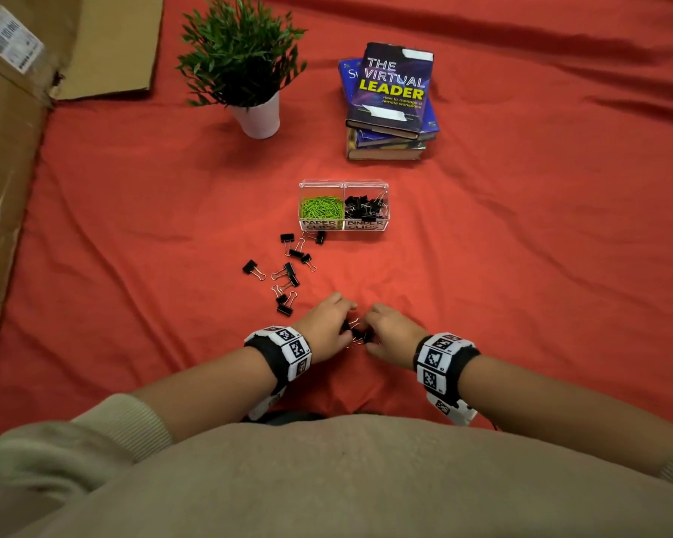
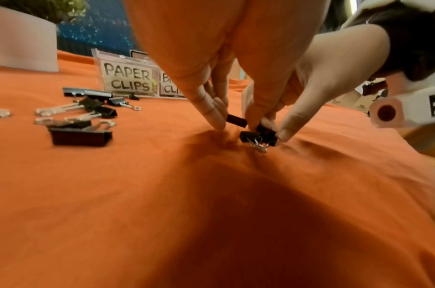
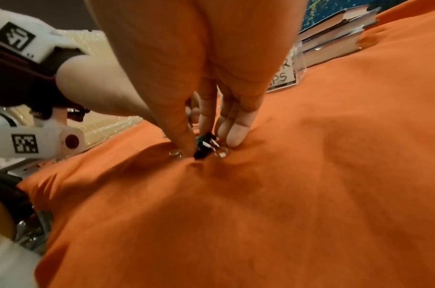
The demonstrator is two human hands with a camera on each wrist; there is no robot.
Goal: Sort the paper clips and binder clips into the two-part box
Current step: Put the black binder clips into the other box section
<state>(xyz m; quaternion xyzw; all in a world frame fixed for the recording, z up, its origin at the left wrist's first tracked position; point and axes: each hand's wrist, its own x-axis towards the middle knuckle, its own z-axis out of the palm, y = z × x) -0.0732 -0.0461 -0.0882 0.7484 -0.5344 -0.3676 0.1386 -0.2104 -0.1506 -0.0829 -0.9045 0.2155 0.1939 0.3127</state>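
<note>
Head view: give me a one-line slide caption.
Both hands gather binder clips near the body; more lie before the labelled box.

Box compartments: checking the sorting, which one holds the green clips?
The left compartment, labelled PAPER CLIPS; the right compartment holds black binder clips.

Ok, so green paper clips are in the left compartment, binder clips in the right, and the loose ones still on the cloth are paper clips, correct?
Not quite. The head view shows the loose ones on the cloth are black binder clips, not paper clips. The rest holds: green paper clips sit in the left compartment and binder clips in the right of the box.
</note>
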